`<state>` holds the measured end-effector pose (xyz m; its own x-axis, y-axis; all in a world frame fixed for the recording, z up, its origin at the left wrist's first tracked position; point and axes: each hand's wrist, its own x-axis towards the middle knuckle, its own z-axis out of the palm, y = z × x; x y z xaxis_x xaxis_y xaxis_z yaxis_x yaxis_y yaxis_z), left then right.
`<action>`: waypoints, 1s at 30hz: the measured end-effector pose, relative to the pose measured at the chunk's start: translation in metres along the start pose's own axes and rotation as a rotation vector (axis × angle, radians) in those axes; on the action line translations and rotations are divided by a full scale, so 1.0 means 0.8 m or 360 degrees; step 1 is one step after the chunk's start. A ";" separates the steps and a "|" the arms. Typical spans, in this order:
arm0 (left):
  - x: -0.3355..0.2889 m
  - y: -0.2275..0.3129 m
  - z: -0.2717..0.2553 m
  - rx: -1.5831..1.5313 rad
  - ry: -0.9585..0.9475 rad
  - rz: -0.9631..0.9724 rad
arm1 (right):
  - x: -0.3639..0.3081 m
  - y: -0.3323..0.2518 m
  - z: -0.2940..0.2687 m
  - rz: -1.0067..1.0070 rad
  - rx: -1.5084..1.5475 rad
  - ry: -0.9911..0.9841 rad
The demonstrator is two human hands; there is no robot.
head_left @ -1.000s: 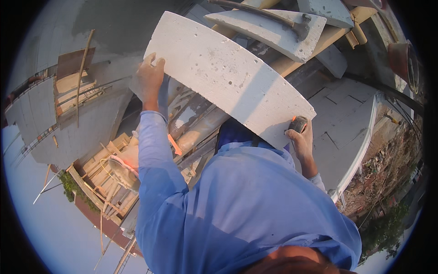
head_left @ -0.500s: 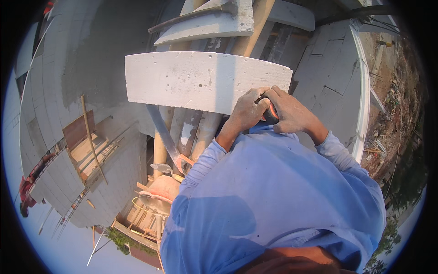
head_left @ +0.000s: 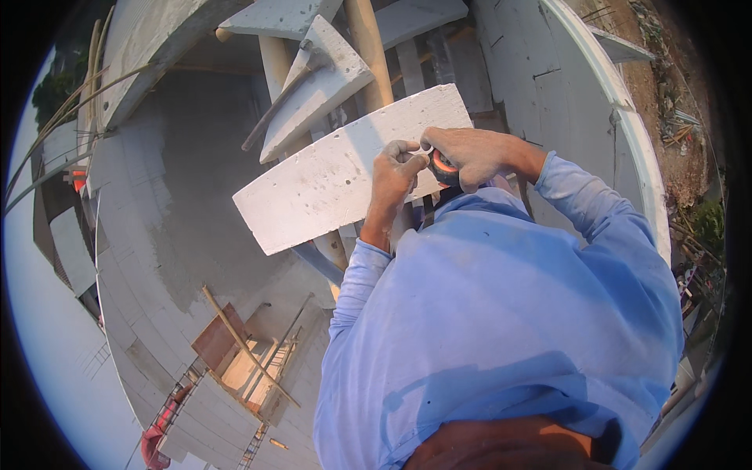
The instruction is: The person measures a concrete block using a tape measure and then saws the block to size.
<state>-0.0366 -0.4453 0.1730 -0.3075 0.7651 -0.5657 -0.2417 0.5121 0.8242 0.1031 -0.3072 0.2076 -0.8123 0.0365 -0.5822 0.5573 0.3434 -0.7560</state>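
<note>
A black and orange tape measure [head_left: 443, 168] is in my right hand [head_left: 479, 153], whose fingers wrap round it from above. My left hand [head_left: 394, 174] is closed in a pinch beside it, thumb and forefinger together; what lies between them is too small to make out. Both hands are over the right part of a long white concrete block [head_left: 329, 176], which lies tilted with its right end farther away. A part of the blue-looking handsaw blade [head_left: 319, 265] shows beneath the block's near edge.
Beyond the block, a hammer [head_left: 283, 95] rests on a wedge-shaped white block [head_left: 335, 69]. Round wooden poles [head_left: 368, 51] run beneath. A grey block wall [head_left: 564, 86] stands to the right. Far lower left, a person in red [head_left: 157, 439] is by a wall with a wooden-framed opening [head_left: 243, 360].
The view has turned, so the long block now slants. My hands have drawn slightly apart at the tape measure, and more of its orange face shows. The saw's handle is hidden now.
</note>
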 end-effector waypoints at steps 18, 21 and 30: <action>0.057 0.000 -0.287 0.0854 0.0513 0.0042 | 0.019 0.123 -0.101 0.0488 -0.0240 0.0415; 0.054 -0.013 -0.299 0.0767 0.0516 -0.0015 | 0.028 0.113 -0.100 0.0477 -0.0276 0.0346; 0.066 -0.025 -0.303 0.0965 0.0555 -0.0024 | 0.032 0.116 -0.096 0.0451 -0.0339 0.0333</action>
<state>-0.2708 -0.5095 0.1203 -0.6101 0.6383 -0.4695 0.2769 0.7269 0.6284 0.1207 -0.2025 0.1455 -0.6616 0.3402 -0.6683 0.7336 0.4782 -0.4829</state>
